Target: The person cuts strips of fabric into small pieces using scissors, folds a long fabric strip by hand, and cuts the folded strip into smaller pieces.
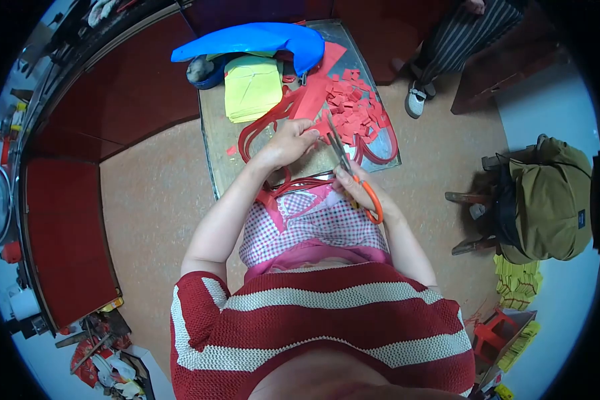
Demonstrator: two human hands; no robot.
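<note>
My left hand (288, 144) is closed in a pinch on the end of a red strip (311, 101), which runs back across the small table (217, 143). In my right hand (355, 186) are scissors (373, 205) with orange handles. Their blades point away from me, slightly parted, with the tips close to the strip's end by my left fingers. Beyond the blades lies a pile of small cut red pieces (355, 110). Long narrow red bands (250, 138) loop over the table beside my left hand and hang toward my lap.
A stack of yellow sheets (252, 93) sits behind my left hand, with a blue bag (253, 39) and a dark blue bowl (207, 72) behind it. A person in striped trousers (470, 37) stands at the far right. An olive backpack (552, 200) rests at the right.
</note>
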